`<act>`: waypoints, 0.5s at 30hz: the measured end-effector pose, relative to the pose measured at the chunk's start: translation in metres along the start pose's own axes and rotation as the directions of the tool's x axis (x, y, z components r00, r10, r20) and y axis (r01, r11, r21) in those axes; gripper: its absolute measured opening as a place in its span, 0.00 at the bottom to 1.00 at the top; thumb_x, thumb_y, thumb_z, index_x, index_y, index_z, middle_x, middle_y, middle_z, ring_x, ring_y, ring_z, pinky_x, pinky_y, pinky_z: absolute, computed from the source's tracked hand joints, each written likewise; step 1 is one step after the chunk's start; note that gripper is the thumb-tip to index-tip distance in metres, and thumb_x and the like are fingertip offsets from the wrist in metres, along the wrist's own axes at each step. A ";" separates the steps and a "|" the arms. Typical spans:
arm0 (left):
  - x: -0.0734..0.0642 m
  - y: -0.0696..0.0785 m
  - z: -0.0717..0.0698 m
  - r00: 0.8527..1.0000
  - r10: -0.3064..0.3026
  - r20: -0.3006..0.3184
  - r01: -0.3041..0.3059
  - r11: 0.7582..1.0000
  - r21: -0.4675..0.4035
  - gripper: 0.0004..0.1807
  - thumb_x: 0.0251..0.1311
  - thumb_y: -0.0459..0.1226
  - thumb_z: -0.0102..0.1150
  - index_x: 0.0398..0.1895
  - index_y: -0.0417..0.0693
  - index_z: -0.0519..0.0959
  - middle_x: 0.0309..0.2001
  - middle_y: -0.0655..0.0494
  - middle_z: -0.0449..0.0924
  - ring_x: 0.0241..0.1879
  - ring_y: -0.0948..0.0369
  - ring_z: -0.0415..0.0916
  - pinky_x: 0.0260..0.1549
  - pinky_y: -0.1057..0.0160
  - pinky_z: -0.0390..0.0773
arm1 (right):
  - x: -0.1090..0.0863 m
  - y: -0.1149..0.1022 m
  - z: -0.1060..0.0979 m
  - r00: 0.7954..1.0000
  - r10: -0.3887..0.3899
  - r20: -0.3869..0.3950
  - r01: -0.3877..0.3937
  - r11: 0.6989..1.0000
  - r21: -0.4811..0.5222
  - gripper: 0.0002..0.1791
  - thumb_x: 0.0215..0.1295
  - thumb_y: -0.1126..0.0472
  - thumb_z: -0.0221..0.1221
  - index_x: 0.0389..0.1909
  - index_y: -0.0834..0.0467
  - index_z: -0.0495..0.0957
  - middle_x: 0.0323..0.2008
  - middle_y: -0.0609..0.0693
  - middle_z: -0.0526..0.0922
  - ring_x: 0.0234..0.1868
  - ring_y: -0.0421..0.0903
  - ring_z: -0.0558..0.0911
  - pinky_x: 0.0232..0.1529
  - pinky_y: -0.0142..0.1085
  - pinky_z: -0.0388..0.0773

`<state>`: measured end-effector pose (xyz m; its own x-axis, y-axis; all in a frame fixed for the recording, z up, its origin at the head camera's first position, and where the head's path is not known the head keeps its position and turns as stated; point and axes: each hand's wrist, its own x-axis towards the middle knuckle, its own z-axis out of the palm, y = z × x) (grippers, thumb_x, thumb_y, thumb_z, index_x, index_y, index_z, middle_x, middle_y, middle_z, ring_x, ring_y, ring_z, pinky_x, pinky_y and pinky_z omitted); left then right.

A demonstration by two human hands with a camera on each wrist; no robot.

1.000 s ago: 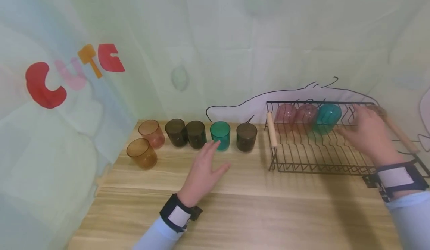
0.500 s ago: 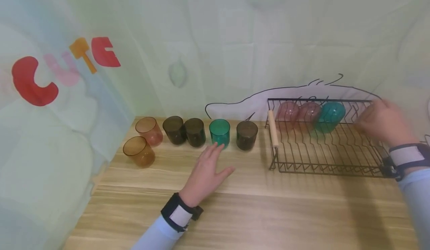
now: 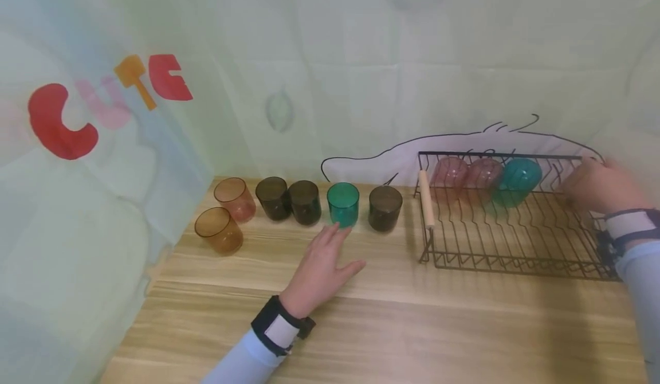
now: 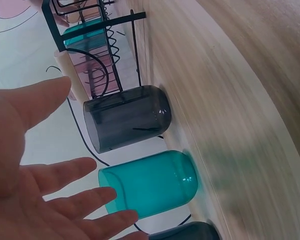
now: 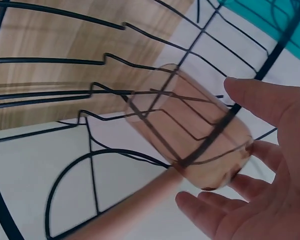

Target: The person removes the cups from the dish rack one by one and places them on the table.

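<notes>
R hand (image 5: 290,175): fingers spread at amber cup (image 5: 192,120), thumb clear; rack (image 3: 552,156) wires prob. propping cup. L hand (image 3: 317,275): fingers extended nr upright teal cup (image 3: 343,205), apparently base-steadied on counter (image 3: 438,332).

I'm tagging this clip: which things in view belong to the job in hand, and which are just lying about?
Likely the job:
left hand, right hand
wooden-handled wire dish rack
four racked tumblers
six standing tumblers

Likely just around:
"CUTE" wall lettering
wristbands
</notes>
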<state>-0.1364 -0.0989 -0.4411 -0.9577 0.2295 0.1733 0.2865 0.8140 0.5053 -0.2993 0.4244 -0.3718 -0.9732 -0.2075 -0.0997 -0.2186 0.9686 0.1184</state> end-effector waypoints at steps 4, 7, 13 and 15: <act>-0.001 0.000 -0.001 1.000 -0.006 0.003 0.006 1.000 0.003 0.38 0.57 0.59 0.55 0.66 0.48 0.64 0.68 0.45 0.54 0.68 0.49 0.47 0.61 0.47 0.52 | -0.003 -0.001 0.000 0.996 -0.088 0.019 0.090 0.986 -0.142 0.11 0.55 0.66 0.60 0.16 0.51 0.74 0.19 0.41 0.73 0.28 0.47 0.72 0.39 0.49 0.71; -0.001 0.002 -0.002 1.000 -0.001 -0.002 0.001 1.000 0.002 0.38 0.57 0.59 0.55 0.65 0.47 0.65 0.68 0.45 0.55 0.67 0.49 0.48 0.61 0.47 0.52 | -0.008 -0.005 0.002 0.996 0.070 -0.055 -0.066 0.995 0.074 0.08 0.54 0.61 0.63 0.18 0.54 0.78 0.25 0.49 0.77 0.31 0.52 0.73 0.34 0.50 0.71; -0.001 0.002 -0.002 1.000 0.007 -0.006 -0.007 1.000 0.001 0.38 0.57 0.59 0.56 0.65 0.47 0.65 0.68 0.45 0.56 0.67 0.48 0.49 0.61 0.46 0.53 | -0.016 -0.011 0.001 0.951 0.292 -0.100 -0.249 0.917 0.311 0.17 0.45 0.61 0.67 0.39 0.62 0.80 0.57 0.68 0.67 0.52 0.69 0.64 0.48 0.66 0.62; -0.001 0.002 -0.002 1.000 0.007 -0.007 -0.007 1.000 -0.001 0.38 0.57 0.59 0.56 0.65 0.47 0.65 0.67 0.44 0.56 0.67 0.48 0.49 0.61 0.45 0.53 | -0.018 -0.011 0.001 0.947 0.306 -0.095 -0.259 0.906 0.335 0.18 0.48 0.63 0.65 0.42 0.64 0.78 0.59 0.69 0.64 0.56 0.71 0.61 0.51 0.67 0.57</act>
<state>-0.1347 -0.0981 -0.4384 -0.9554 0.2319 0.1826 0.2936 0.8115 0.5052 -0.2797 0.4173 -0.3719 -0.9956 0.0867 0.0356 0.0780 0.9771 -0.1978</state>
